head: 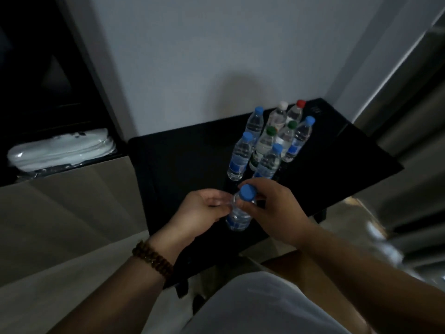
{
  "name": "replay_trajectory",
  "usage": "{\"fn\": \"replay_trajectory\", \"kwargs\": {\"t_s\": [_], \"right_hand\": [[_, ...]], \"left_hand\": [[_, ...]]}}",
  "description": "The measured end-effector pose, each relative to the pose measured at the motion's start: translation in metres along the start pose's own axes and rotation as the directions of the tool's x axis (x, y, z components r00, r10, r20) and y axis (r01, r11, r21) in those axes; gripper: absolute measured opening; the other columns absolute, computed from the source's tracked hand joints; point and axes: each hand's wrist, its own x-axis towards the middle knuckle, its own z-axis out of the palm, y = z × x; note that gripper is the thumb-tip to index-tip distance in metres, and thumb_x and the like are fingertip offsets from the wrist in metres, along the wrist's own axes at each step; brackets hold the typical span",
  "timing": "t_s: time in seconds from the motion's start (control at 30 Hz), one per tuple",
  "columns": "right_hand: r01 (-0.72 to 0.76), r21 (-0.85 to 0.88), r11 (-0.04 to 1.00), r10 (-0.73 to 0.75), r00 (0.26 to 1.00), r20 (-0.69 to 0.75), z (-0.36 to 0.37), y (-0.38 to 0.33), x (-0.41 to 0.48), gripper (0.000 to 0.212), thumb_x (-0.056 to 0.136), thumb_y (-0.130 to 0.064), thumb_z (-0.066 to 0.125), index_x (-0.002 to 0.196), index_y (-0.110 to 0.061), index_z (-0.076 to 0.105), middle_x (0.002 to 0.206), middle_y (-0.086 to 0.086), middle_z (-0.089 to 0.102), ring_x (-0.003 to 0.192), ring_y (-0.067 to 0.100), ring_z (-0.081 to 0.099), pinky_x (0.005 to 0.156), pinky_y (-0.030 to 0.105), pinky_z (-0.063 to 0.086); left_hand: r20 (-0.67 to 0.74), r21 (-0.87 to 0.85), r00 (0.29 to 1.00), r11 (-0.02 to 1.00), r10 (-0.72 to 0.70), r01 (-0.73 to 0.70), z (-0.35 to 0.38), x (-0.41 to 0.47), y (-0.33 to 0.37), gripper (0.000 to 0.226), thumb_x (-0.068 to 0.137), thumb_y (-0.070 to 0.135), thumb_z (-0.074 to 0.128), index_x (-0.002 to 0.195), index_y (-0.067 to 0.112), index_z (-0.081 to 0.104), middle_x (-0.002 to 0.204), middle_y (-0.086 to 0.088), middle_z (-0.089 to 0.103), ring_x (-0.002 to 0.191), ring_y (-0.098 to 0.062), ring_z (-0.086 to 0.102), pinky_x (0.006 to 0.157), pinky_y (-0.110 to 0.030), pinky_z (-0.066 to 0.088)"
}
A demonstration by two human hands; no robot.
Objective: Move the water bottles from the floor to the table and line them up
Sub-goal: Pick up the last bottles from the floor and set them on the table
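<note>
my grip is clamped from both sides on one clear bottle (238, 213): my left hand (202, 208) has its fingertips curled against the shoulder, and my right hand (272, 203) is curled round the neck just under the blue cap (248, 192). the bottle stands roughly upright, long axis vertical, cap up toward me, base over the near part of the black bench (183, 160); i cannot tell whether the base touches it. just beyond, the other bottles (269, 141) stand upright in a tight bunch on the bench, with blue, green, white and red caps, the nearest just beside my right hand. a bead bracelet (151, 257) sits on my left wrist. a white bundle (60, 148) lies on a shelf to the left.
</note>
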Motion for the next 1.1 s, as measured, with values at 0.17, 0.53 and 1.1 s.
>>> {"fn": "replay_trajectory", "kwargs": {"t_s": [0.17,0.53,1.1], "right_hand": [[0.012,-0.003,1.0,-0.012,1.0,0.014,0.009,-0.029,0.02,0.024,0.091,-0.04,0.072,0.105,-0.049,0.057,0.103,-0.025,0.064,0.099,-0.007,0.062,0.078,0.01,0.05],[0.02,0.137,0.99,-0.028,0.998,0.057,0.022,-0.032,0.049,0.024,0.091,-0.03,0.076,0.108,-0.038,0.061,0.102,-0.016,0.069,0.095,-0.004,0.067,0.078,0.01,0.052],[-0.085,0.11,0.99,0.097,0.989,-0.11,-0.062,0.071,0.024,0.023,0.091,-0.036,0.075,0.111,-0.028,0.067,0.102,-0.014,0.067,0.096,0.006,0.066,0.082,0.039,0.057]], "left_hand": [[-0.082,-0.039,0.995,0.997,0.063,-0.066,-0.023,-0.004,-0.008,0.023,0.09,0.015,0.074,0.107,0.029,0.077,0.102,0.008,0.077,0.095,-0.003,0.072,0.079,-0.02,0.056],[-0.22,-0.125,0.971,0.985,0.089,-0.119,-0.036,0.0,-0.012,0.017,0.09,0.018,0.075,0.1,0.032,0.077,0.101,0.011,0.077,0.092,0.0,0.071,0.077,-0.018,0.055],[-0.027,0.088,0.998,0.994,0.059,-0.056,0.074,0.076,0.033,0.018,0.094,0.016,0.071,0.11,0.021,0.075,0.104,0.005,0.077,0.097,-0.005,0.072,0.09,-0.029,0.058]]}}
